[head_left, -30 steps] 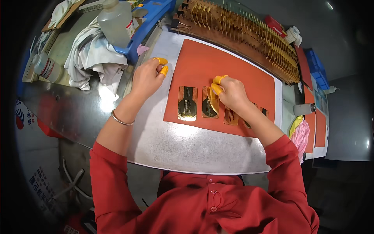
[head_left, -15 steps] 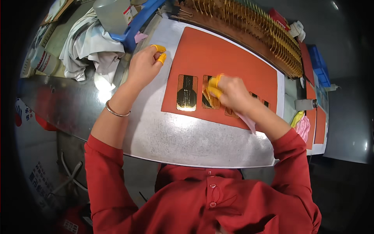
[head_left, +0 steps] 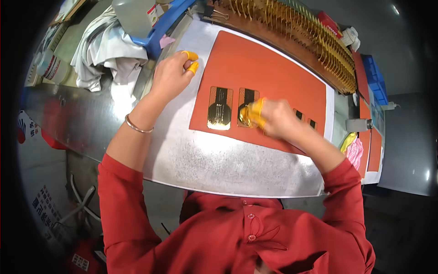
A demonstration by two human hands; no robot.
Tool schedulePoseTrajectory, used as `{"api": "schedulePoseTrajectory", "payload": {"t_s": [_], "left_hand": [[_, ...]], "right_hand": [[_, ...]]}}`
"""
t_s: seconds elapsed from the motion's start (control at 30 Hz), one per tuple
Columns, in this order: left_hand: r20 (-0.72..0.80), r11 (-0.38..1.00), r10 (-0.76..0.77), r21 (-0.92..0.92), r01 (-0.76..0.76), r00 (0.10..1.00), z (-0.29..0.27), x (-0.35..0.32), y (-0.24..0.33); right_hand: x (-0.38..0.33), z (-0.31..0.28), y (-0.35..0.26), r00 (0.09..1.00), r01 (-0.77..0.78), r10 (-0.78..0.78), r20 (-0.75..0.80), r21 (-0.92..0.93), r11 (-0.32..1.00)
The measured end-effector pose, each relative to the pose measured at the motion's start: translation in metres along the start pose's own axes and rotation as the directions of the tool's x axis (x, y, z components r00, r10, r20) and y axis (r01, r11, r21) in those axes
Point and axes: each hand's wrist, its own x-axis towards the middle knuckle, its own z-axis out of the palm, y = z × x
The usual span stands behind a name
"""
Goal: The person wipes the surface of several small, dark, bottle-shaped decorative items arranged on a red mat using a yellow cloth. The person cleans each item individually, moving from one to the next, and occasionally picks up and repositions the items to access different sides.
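The right hand (head_left: 273, 118) is blurred and hides part of a card (head_left: 249, 95); whether it grips anything is unclear. The upper edge cuts off the bottle (head_left: 132, 18) and the rack (head_left: 278, 43).

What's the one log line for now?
left hand: beside orange mat; right hand: blurred, over second card from left; leftmost card: flat on mat, uncovered

Hands (head_left: 172, 76) in yellow finger cots (head_left: 193, 68), gold-black cards (head_left: 220, 108), orange mat (head_left: 269, 68)
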Motion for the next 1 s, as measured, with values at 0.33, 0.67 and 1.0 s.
{"api": "schedulePoseTrajectory", "payload": {"t_s": [0.33, 0.67, 1.0], "left_hand": [[0.049, 0.999, -0.039, 0.019, 0.038, 0.998, -0.003, 0.001, 0.002], [0.029, 0.999, -0.034, 0.003, 0.034, 0.999, -0.006, 0.002, 0.005], [0.043, 0.999, -0.05, 0.017, 0.049, 0.998, -0.004, -0.001, 0.011]], "right_hand": [[-0.005, 0.002, -0.029, 0.99, 0.132, -0.136, 0.049, 0.082, 0.988], [0.082, 0.008, -0.021, 0.994, -0.103, 0.103, -0.037, -0.009, 0.995], [0.085, 0.02, -0.019, 0.993, -0.023, 0.025, -0.116, 0.017, 1.0]]}}
